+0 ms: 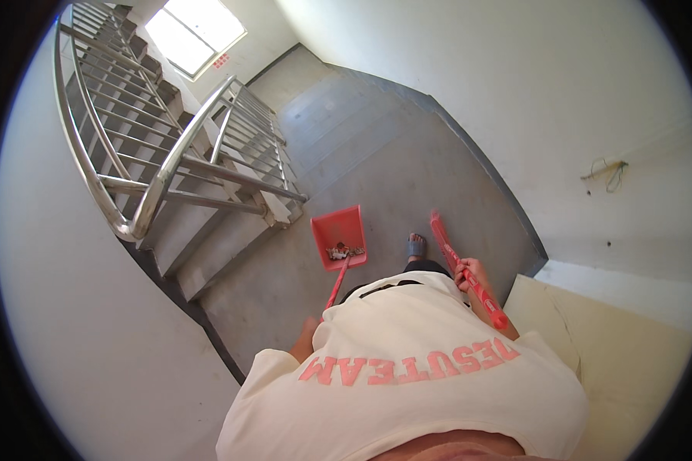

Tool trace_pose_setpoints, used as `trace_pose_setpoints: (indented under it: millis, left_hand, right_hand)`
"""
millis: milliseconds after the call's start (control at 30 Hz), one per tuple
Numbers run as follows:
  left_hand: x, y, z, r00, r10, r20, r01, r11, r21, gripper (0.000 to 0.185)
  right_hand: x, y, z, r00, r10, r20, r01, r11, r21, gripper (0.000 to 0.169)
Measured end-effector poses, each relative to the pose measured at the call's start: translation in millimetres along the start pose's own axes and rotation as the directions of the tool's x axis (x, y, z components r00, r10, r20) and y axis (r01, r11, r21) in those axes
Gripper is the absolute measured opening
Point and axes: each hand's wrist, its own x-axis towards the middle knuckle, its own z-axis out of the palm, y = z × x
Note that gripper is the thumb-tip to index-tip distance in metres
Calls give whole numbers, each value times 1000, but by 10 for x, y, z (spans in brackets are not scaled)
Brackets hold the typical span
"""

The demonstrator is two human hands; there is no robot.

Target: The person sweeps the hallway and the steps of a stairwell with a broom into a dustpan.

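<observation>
My right hand [470, 273] is closed around the red handle of a broom [445, 242], whose head points away from me near the floor, just right of my sandalled foot [416, 246]. At my left side, my left hand [309, 329] is partly hidden by my shirt and holds the red handle of a long-handled dustpan [339, 227]. Crumpled scraps of debris [343, 252] lie in the pan, by the base of its handle. The pan is over the grey landing, left of my foot.
Steps go down at the left beside a metal stair railing [167, 173]. More grey steps [334, 132] lie ahead, below a bright window [193, 31]. A wall with a dark skirting [484, 167] runs along the right, and wires [608, 170] stick out of it.
</observation>
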Motion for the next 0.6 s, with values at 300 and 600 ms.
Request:
trace_pose_setpoints:
  millis: [300, 600]
  left_hand:
    - [212, 923, -526, 1000, 18, 11, -19, 1000, 15, 30]
    - [694, 1775, -1041, 991, -120, 57, 115, 989, 92, 41]
  right_hand:
    - [157, -928, 761, 1000, 25, 14, -23, 991, -133, 14]
    - [285, -1235, 1345, 999, -45, -9, 44, 991, -123, 17]
